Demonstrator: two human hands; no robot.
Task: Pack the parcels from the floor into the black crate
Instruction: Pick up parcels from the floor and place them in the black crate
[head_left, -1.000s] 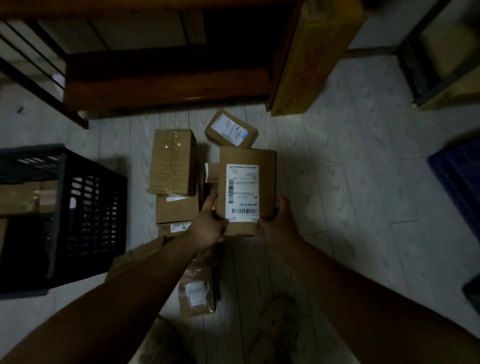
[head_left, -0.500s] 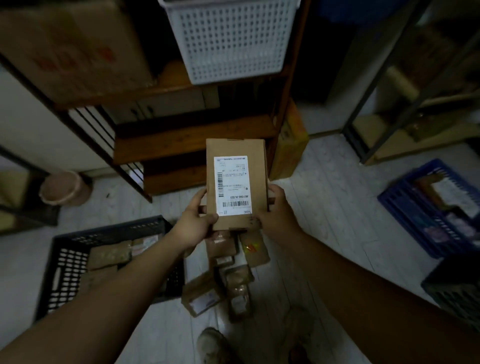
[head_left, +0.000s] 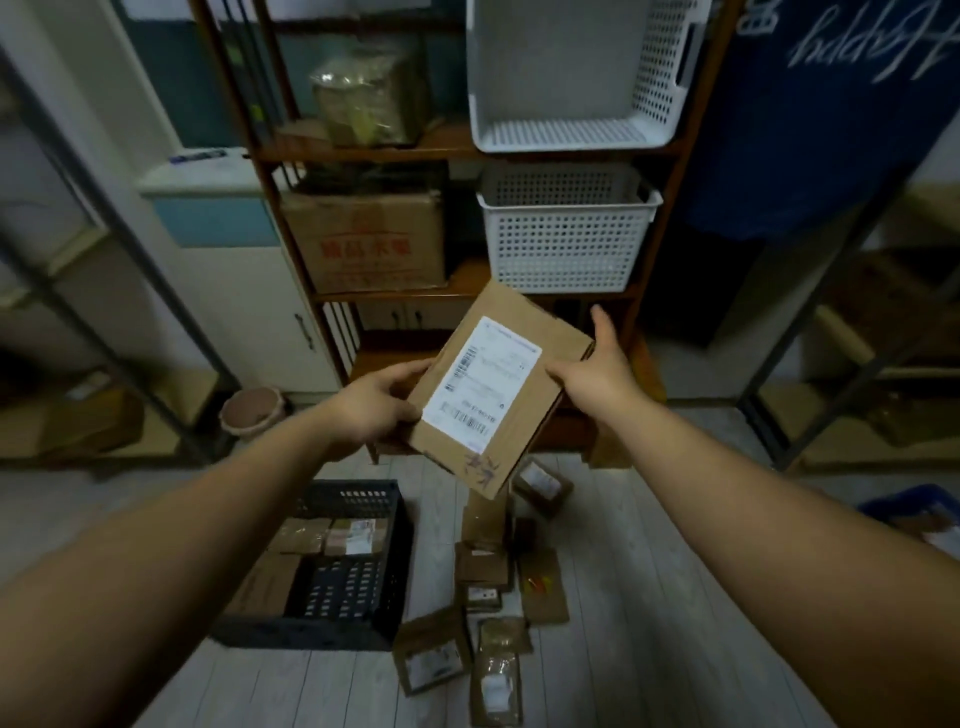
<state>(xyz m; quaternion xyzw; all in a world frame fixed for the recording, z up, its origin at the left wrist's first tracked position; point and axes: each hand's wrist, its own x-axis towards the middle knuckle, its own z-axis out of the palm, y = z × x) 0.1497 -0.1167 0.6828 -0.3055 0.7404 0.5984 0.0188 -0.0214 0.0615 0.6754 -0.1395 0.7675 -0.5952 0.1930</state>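
I hold a flat brown cardboard parcel (head_left: 524, 415) with a white shipping label at chest height, tilted to the right. My left hand (head_left: 376, 402) grips its left edge. My right hand (head_left: 597, 371) holds its upper right corner, fingers partly spread. Far below on the floor stands the black crate (head_left: 395, 582), with several brown parcels lying inside it. To the right of the crate, several more parcels (head_left: 485, 566) lie scattered on the pale floorboards.
A wooden shelf unit (head_left: 457, 291) stands straight ahead with white perforated baskets (head_left: 566, 244) and a cardboard box (head_left: 369, 239). A white cabinet (head_left: 244, 291) is at the left, metal racks on both sides, a blue crate (head_left: 924, 506) at the right edge.
The parcel has been lifted from the floor pile up to chest height and turned to the right. The view has risen, so crate and floor parcels now lie far below.
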